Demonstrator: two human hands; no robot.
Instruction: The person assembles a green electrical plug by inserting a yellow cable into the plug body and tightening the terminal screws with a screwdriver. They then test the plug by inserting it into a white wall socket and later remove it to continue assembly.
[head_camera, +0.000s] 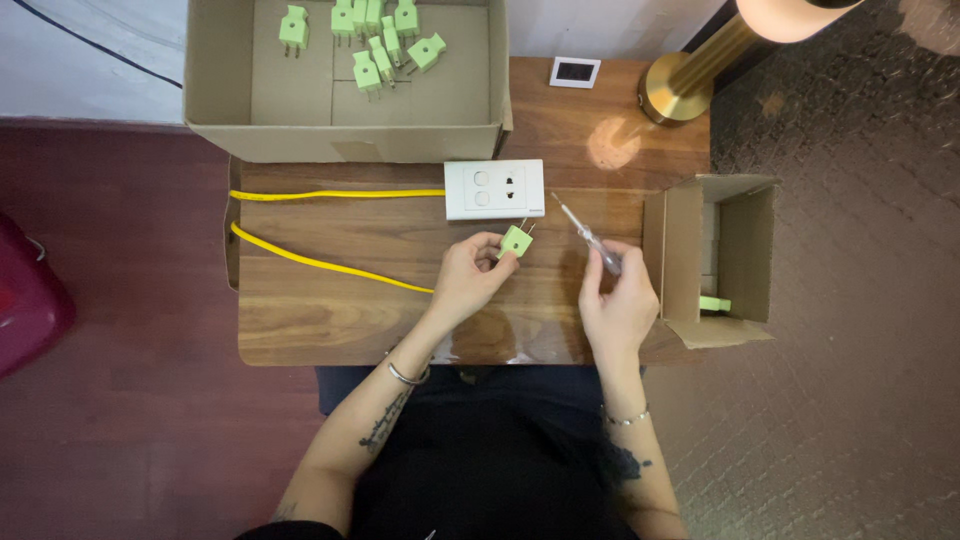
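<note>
Left hand (468, 280): fingers clamped on a boxy green plug (516, 241), prongs up, just below the white socket plate (494, 188). Right hand (618, 300): fingers closed round a slim clear-handled screwdriver (588, 236). Both over the grained wooden table (330, 320).

The table (330, 300) is made of shiny brown wood. The 2 boxes (215, 90) (745, 240) are made of dull cardboard. Smooth green plastic is seen on the plug (516, 241). The lamp base (680, 85) is shiny gold metal.
</note>
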